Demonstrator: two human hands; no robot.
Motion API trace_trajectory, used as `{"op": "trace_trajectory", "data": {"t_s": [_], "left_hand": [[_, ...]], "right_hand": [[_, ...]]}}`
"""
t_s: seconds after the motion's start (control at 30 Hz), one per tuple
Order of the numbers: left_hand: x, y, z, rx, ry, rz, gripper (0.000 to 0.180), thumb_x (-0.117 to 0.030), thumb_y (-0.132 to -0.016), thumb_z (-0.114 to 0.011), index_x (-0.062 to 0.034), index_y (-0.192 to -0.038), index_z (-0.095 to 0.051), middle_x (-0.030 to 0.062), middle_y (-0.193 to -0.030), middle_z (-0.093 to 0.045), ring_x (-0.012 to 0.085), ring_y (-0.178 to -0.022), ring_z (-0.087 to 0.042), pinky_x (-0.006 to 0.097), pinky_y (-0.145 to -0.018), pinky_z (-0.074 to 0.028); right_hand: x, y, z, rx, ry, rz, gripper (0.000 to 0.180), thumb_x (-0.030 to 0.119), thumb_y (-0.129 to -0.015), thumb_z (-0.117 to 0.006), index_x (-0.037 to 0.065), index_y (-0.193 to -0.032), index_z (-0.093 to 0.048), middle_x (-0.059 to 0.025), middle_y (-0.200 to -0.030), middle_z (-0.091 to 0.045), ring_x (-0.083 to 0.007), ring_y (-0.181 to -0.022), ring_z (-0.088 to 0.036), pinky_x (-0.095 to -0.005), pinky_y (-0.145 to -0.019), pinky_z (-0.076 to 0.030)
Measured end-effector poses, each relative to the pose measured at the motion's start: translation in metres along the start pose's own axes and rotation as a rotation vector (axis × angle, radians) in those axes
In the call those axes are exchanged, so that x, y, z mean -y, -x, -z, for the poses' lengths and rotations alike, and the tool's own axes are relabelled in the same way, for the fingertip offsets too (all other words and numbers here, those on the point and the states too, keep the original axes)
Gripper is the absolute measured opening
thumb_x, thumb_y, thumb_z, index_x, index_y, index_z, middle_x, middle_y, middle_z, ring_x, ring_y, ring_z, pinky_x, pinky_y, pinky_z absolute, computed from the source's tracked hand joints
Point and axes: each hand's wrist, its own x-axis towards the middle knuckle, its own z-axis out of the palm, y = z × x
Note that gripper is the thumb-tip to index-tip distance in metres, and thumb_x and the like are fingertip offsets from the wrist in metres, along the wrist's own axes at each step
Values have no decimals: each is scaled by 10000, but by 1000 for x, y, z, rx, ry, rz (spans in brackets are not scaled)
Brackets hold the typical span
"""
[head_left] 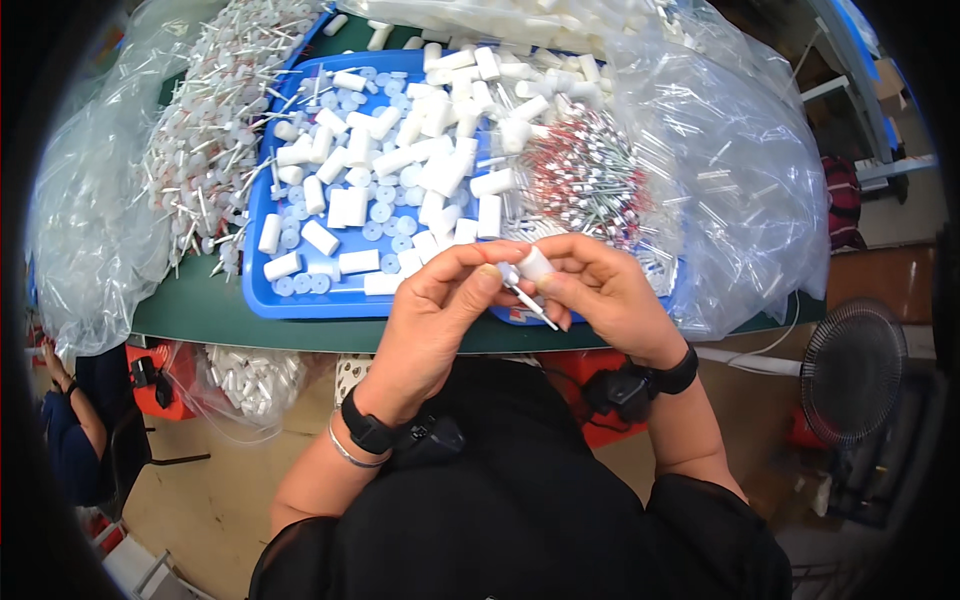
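Observation:
My two hands meet over the front edge of a blue tray. Between the thumb and fingers of my left hand is a thin white stick with a pale translucent disc at its upper end; it slants down to the right. A short white cylinder is pinched in my right hand, right beside the disc. Whether cylinder and disc touch is hard to tell. Loose white cylinders and translucent discs fill the tray behind my hands.
Left of the tray lies a heap of disc-ended sticks. A pile of thin red, white and metallic pieces sits at the right, beside a clear plastic bag. Below the green table are a bag of white pieces and a fan.

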Motion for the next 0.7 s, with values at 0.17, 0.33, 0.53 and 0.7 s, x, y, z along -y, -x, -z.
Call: {"op": "trace_trajectory", "data": {"t_s": [0.17,0.33,0.53,0.7], "left_hand": [[0,6,2,12,-64,-47,224,-123,-1046,-587,16,-1213,-644,119,-1229,-673,168,-1048,-662,319,-896,-560],[-1,10,8,57,-411,-140,235,-106,-1023,-630,32,-1213,-645,70,-1125,-650,134,-986,-662,266,-849,-536],[2,11,12,-14,-181,97,251,-190,-1043,-612,6,-1191,-665,69,-1120,-676,134,-981,-664,283,-881,-527],[4,9,12,-78,164,257,280,-239,-1059,-583,-9,-1207,-639,67,-1074,-688,153,-996,-672,302,-906,-530]], "right_hand": [[-16,0,1,36,-341,25,316,154,-1061,-552,-51,-1302,-572,-120,-1077,-717,-71,-757,-630,-226,-633,-525],[-21,1,-5,9,-286,0,313,125,-1057,-558,-49,-1316,-591,-111,-1052,-708,-83,-738,-626,-212,-628,-528],[-12,10,-17,-154,378,302,255,22,-953,-669,27,-1204,-708,-98,-1025,-712,-179,-870,-731,-297,-713,-595],[-19,10,-17,-180,631,458,175,16,-900,-726,8,-1070,-682,-122,-1014,-702,-234,-795,-725,-320,-681,-586]]}}
